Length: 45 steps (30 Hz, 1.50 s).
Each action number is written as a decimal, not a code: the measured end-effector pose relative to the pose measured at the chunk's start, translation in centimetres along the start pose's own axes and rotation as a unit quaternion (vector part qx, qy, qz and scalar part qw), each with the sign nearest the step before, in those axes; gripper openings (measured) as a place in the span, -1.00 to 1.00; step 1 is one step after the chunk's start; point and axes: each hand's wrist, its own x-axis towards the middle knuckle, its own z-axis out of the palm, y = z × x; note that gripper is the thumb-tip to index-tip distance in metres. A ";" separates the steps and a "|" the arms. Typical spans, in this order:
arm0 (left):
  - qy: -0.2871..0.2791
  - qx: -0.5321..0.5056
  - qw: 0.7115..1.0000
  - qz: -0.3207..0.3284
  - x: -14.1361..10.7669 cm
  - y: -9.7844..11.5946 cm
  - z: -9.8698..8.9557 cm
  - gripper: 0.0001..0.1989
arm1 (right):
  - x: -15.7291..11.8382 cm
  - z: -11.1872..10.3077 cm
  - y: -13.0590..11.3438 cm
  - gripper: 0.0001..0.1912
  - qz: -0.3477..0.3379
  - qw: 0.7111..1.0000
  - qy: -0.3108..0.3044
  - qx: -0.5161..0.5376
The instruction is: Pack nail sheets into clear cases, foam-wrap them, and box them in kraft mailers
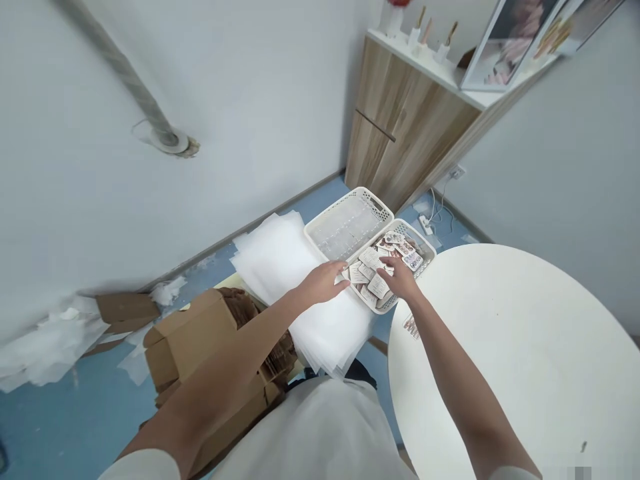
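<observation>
A white plastic basket [429, 252] holds a heap of small printed cards [379, 285]; some show text, others colourful patterned pieces. My right hand [401, 279] is over the cards with thumb and fingers apart; whether the fingertips touch a card I cannot tell. At the basket's left edge is my left hand [324, 283], fingers apart, with nothing visible in it. A second white basket [310, 230] stands behind, with clear flat material at its bottom. Under and beside my left hand lies a stack of white foam sheets [280, 257].
A round white table [500, 320] is at the right, with a small patterned card [411, 327] on its edge. Flattened cardboard boxes [200, 333] lie at the left. A wooden cabinet [400, 100] stands behind; a power strip [425, 225] with cables is on the blue floor.
</observation>
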 end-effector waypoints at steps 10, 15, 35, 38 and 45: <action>0.037 0.165 0.985 0.042 14.2 -2.3 0.0 -0.60 | 11.0 0.3 2.9 -0.60 -0.032 0.983 0.071 -0.165; 0.026 0.216 0.976 -0.005 18.7 -2.5 1.0 -0.47 | 14.0 0.4 2.8 -0.60 -0.091 0.977 0.033 -0.192; -0.029 0.174 0.980 -0.091 21.2 -3.5 2.4 -0.36 | 17.2 2.0 3.2 -0.65 -0.019 0.988 0.038 -0.150; -0.001 0.154 0.984 -0.093 20.3 -3.3 2.4 -0.32 | 16.8 1.5 3.2 -0.68 -0.030 0.989 0.044 -0.137; 0.152 0.024 0.985 -0.083 16.6 -2.3 1.2 -0.41 | 12.3 -0.7 -0.2 -0.68 -0.115 0.989 0.076 -0.056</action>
